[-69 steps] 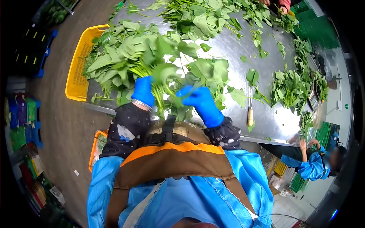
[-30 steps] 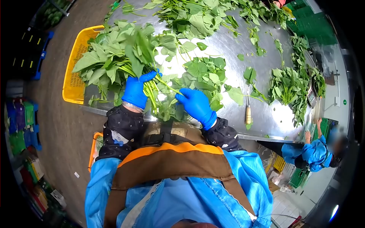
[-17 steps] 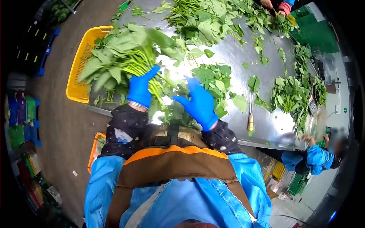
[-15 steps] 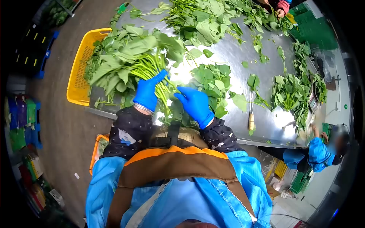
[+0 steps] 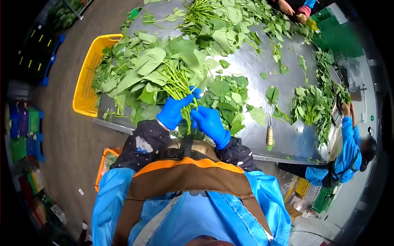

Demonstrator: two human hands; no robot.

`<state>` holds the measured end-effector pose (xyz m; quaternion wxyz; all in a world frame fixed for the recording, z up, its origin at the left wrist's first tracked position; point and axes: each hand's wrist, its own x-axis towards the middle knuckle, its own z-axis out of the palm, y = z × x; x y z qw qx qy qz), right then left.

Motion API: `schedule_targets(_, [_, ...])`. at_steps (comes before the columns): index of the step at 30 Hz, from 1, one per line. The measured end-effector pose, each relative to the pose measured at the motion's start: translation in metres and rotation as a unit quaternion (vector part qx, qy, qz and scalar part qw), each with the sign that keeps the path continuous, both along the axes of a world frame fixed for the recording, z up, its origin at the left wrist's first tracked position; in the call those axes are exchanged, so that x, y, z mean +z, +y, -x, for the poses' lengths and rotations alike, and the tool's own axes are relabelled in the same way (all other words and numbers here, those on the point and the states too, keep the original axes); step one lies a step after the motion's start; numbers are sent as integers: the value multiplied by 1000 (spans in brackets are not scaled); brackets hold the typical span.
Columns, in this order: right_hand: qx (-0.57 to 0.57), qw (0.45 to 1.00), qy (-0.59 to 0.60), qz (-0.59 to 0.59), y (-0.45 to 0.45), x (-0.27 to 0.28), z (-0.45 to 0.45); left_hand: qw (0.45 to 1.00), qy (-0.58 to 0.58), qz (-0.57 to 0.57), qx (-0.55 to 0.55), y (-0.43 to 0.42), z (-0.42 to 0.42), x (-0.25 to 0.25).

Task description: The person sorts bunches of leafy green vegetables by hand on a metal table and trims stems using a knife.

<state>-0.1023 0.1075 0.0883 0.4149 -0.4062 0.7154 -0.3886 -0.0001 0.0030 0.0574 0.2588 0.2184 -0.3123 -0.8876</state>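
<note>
My left hand (image 5: 176, 110), in a blue glove, is wrapped round the stems of a bunch of leafy greens (image 5: 174, 80). The broad leaves fan out away from me to the upper left, and the cut stem ends point down towards my apron. Also gloved in blue, my right hand (image 5: 211, 126) has its fingers closed at the stems just below the left; the fingertips are partly hidden. Beyond my right hand, loose leaves (image 5: 230, 96) lie on the metal table (image 5: 254, 74). A wooden-handled tool (image 5: 269, 135) with a thin metal shaft rests further right.
A yellow crate (image 5: 88, 78) stands at the table's left edge. More greens (image 5: 217, 28) are heaped at the far side, another bunch (image 5: 310, 104) at the right. A co-worker in blue (image 5: 347, 151) stands at right; another person's hands (image 5: 301, 16) are at the far edge. An orange basket (image 5: 102, 168) sits below.
My left hand and the bunch have moved right and towards me, closer to my right hand. The co-worker at right has shifted, with arms now reaching to the table's far right side.
</note>
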Motion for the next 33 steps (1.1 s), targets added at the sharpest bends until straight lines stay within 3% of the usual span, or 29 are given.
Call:
schedule_targets(2, [50, 997, 66, 9, 2, -3, 0, 999, -13, -28, -14, 0, -6, -2])
schedule_targets(6, [64, 996, 67, -5, 5, 4, -5, 998, -37, -31, 34, 3, -8, 2])
schedule_targets(7, [24, 993, -101, -60, 6, 8, -6, 998, -39, -16, 37, 1, -8, 2])
schedule_targets(10, [14, 962, -270, -26, 12, 1, -1, 998, -35, -27, 49, 2, -9, 8])
schedule_targets(11, [-9, 962, -273, -27, 12, 1, -2, 998, -34, -37, 49, 3, -9, 11])
schedule_targets(14, [-87, 988, -128, 27, 11, -3, 11, 999, -34, 1, 26, 5, -11, 12])
schedule_targets(19, [-95, 940, -304, 119, -13, 10, 23, 998, -44, 35, 8, 16, -7, 19])
schedule_targets(21, [-122, 956, -212, 162, -10, 13, 10, 997, -63, 0, 48, 14, -9, 15])
schedule_targets(22, [-128, 960, -168, 183, -8, 14, 0, 987, -85, -38, 127, 16, -6, 21])
schedule_targets(23, [-145, 960, -166, 175, 0, 16, -7, 987, -100, -41, 118, 12, -10, 16])
schedule_targets(25, [-67, 956, -56, 281, 11, 34, -14, 985, -70, 12, 155, -1, -22, -6])
schedule_targets(26, [-98, 981, 45, 159, 15, 36, -2, 983, -81, 3, 164, -2, -28, -2])
schedule_targets(27, [-137, 945, -169, 246, 12, 24, 14, 984, -111, 30, 135, -6, -32, -23])
schedule_targets(28, [-171, 853, -371, 325, 8, 20, 27, 979, -144, -31, 140, -3, -31, -1])
schedule_targets(29, [-160, 846, -425, 281, 3, 15, 30, 986, -36, 37, 159, 1, -27, -20])
schedule_targets(30, [-153, 839, -467, 233, -5, 16, 24, 988, -40, -45, 141, 7, -26, 6])
schedule_targets(31, [-121, 883, -411, 192, -11, -2, 17, 990, -34, -29, 136, 6, -11, -21])
schedule_targets(32, [-95, 919, -348, 158, -12, -26, 10, 978, -64, 29, 197, 17, -14, 10])
schedule_targets(33, [3, 973, -220, 64, -8, -44, 4, 987, -73, -16, 141, 20, -17, 26])
